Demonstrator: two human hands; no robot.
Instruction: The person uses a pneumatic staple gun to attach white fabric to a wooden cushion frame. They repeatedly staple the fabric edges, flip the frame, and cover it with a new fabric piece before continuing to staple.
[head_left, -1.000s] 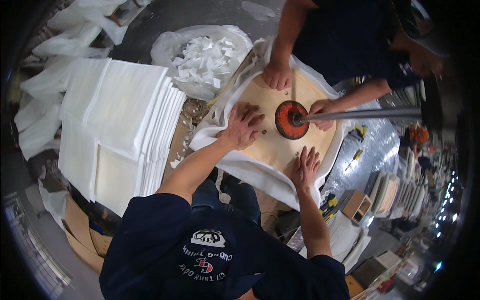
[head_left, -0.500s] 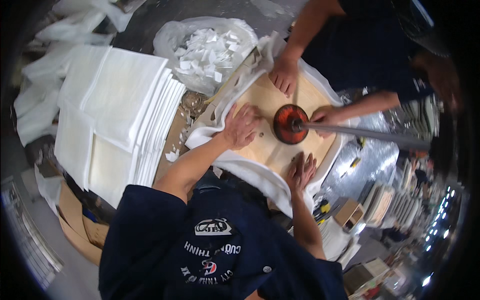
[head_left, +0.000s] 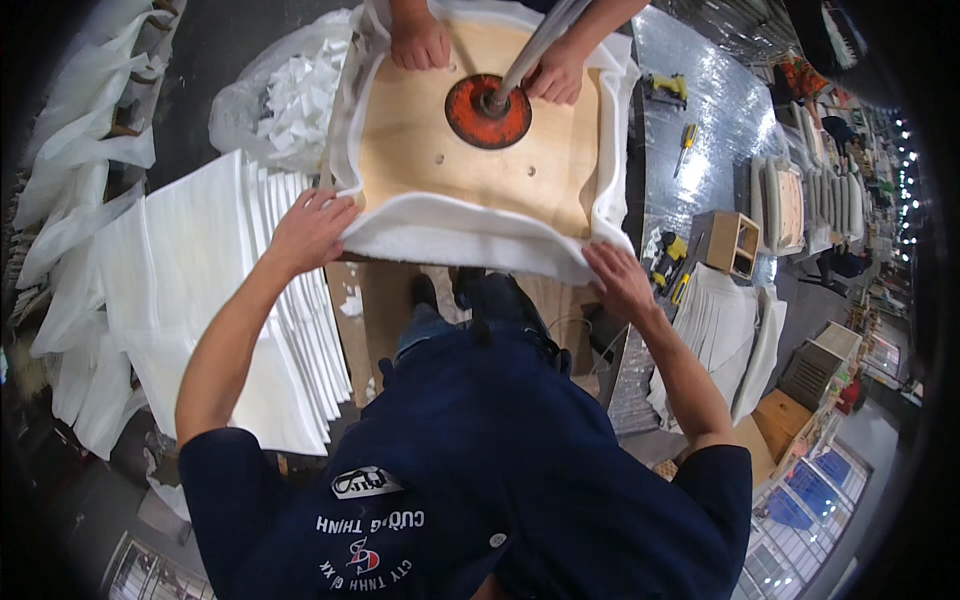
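A pale wooden board lies with white padding turned up around its edges. At the board's near left corner, my left hand is closed on the padding's edge. My right hand grips the same padding at the near right corner. Pressing on the board's upper middle is a round red and black disc on a metal rod. Across from me, a co-worker's two hands rest on the far part of the board, one close to the disc. Small holes show in the wood.
Stacked white padding sheets stand at my left, below a clear bag of white scraps. On the shiny table to the right lie yellow and black staple guns, a screwdriver, a small wooden box and white sheets.
My hands have moved from lying on the board to its near corners and taken hold of the padding. My view has turned, and the co-worker's hands remain at the board.
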